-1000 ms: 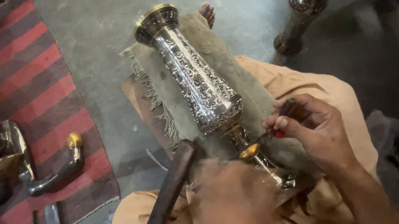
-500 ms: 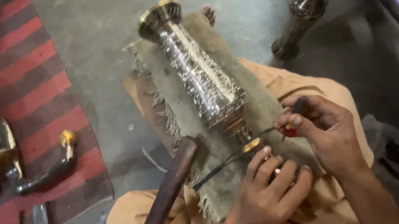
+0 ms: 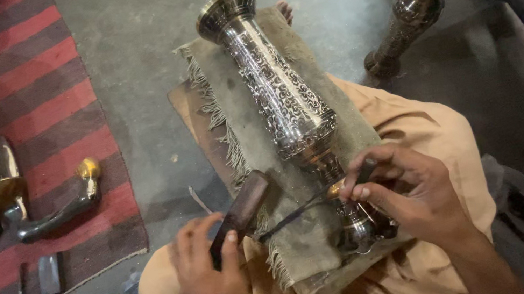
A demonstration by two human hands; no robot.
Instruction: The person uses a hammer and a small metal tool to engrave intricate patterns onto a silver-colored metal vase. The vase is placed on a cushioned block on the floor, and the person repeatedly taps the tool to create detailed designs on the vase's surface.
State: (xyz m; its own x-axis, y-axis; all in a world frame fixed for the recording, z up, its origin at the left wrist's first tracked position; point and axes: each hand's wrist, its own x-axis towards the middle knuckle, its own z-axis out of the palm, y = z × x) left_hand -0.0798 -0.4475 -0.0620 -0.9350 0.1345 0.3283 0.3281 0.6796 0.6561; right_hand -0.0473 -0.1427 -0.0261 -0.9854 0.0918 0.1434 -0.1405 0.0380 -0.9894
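We see an engraved metal vase (image 3: pixel 281 94) lying on its side across the person's lap, mouth pointing away and foot toward the body, resting on a fringed olive cloth (image 3: pixel 227 110) spread over a wooden board (image 3: pixel 190 120). The right hand (image 3: pixel 409 197) sits at the vase's narrow stem, its fingers (image 3: pixel 361 187) pinched shut around the top of a thin dark chisel (image 3: pixel 294 214), whose shaft runs from the stem out to the left across the cloth. The left hand (image 3: pixel 205 273) has its fingers curled closed round the lower end of a dark wooden mallet (image 3: pixel 241 213), which lies slanted just beside the cloth's fringe, its upper end near the chisel's shaft. Off to the left, on a red striped rug (image 3: pixel 23 116), lie dark curved metal pieces with brass tips (image 3: pixel 62 205) and small tools (image 3: pixel 49 275). A tall ornate metal stand (image 3: pixel 412 8) rises from the concrete floor (image 3: pixel 133 55) at upper right.
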